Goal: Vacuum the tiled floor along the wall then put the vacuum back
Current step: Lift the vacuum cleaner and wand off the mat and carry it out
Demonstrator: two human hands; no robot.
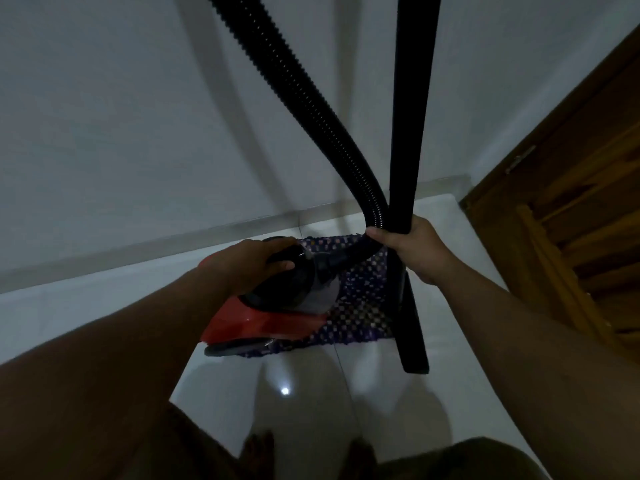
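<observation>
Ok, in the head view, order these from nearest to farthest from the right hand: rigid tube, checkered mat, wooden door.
From the right hand:
1. Rigid tube, gripped in that hand.
2. Checkered mat, on the floor just below and left.
3. Wooden door, off to the right.

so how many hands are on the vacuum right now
2: the left hand grips the handle on the red vacuum body; the right hand holds the black tube beside the hose.
</observation>
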